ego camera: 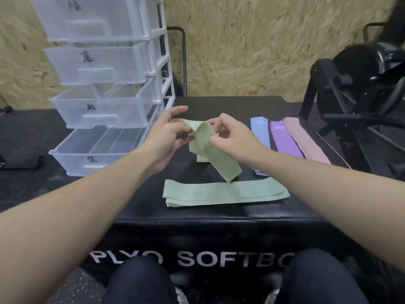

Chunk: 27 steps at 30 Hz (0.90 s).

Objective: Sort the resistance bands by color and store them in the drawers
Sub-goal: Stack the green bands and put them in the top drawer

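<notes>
A light green resistance band (213, 154) hangs folded over between my two hands above the black box top. My left hand (163, 137) pinches its upper left fold, and my right hand (232, 137) pinches the upper right. Its lower end touches a flat stack of green bands (225, 193) lying near the front edge. Another green piece (201, 158) shows behind the held band. To the right lie blue bands (259, 132), purple bands (285, 141) and pink bands (304, 141) in parallel strips.
A clear plastic drawer unit (105, 88) stands at the left; its two lower drawers (96, 148) are pulled out, each marked with black handwriting. The black plyo box (197, 218) bears everything. Black gym equipment (361, 88) stands at the right. My knees are below.
</notes>
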Each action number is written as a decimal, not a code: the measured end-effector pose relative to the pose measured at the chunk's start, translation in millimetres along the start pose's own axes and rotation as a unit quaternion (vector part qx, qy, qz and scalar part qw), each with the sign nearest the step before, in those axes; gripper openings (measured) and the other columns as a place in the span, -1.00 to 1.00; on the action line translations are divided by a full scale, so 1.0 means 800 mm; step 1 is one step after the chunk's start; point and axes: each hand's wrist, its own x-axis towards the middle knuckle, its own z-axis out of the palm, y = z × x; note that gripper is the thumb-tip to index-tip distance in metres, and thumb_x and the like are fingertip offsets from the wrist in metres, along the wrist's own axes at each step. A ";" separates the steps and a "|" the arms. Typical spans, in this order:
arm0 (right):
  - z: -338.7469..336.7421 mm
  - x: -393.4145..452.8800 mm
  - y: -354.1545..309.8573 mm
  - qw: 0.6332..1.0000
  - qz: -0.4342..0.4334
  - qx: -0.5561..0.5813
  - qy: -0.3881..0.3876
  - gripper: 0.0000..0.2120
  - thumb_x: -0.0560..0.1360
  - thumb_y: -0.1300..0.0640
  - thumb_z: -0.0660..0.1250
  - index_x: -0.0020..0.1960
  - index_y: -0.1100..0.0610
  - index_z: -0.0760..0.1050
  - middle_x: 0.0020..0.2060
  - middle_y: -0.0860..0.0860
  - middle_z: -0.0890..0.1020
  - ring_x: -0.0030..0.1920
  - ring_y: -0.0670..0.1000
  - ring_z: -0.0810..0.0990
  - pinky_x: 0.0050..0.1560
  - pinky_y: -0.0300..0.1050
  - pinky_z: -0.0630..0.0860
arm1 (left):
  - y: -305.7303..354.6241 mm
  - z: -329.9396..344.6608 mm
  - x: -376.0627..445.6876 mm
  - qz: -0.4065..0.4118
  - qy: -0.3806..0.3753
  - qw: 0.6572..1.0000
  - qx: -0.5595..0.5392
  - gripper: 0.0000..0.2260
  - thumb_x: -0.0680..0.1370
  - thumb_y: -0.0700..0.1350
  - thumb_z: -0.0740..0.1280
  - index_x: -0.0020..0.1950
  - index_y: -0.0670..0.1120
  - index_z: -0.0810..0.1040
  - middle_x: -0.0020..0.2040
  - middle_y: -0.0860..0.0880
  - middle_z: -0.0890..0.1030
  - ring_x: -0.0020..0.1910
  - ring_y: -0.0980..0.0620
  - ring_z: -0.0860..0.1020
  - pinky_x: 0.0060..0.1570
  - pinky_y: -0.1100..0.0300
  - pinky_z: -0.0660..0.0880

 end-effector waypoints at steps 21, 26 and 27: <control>-0.042 -0.070 -0.055 0.997 -0.057 0.007 0.048 -0.77 0.39 0.10 0.31 -0.27 -0.06 0.24 -0.13 0.00 0.63 -0.22 0.11 0.47 -0.21 -0.06 0.41 | 0.123 0.079 -0.069 0.065 -0.109 0.940 0.316 -0.63 0.50 -0.45 0.24 0.10 0.00 0.50 -0.17 -0.04 0.37 -0.32 0.09 0.37 -0.38 0.34 0.39; -0.047 -0.078 -0.057 0.993 -0.068 -0.006 0.092 -0.72 0.43 0.22 0.27 -0.26 -0.03 0.18 -0.35 -0.05 0.38 -0.35 0.02 0.28 -0.29 -0.03 0.30 | 0.138 0.093 -0.071 0.049 -0.144 0.913 0.379 -0.65 0.48 -0.40 0.28 0.15 -0.03 0.52 -0.18 -0.04 0.41 -0.28 0.04 0.41 -0.25 0.20 0.39; -0.047 -0.081 -0.057 0.994 -0.070 0.005 0.085 -0.74 0.40 0.20 0.28 -0.23 -0.01 0.19 -0.32 -0.07 0.36 -0.34 0.01 0.29 -0.28 -0.02 0.31 | 0.141 0.095 -0.071 0.049 -0.148 0.915 0.373 -0.65 0.47 -0.39 0.27 0.14 -0.02 0.53 -0.17 -0.05 0.41 -0.28 0.04 0.40 -0.26 0.19 0.38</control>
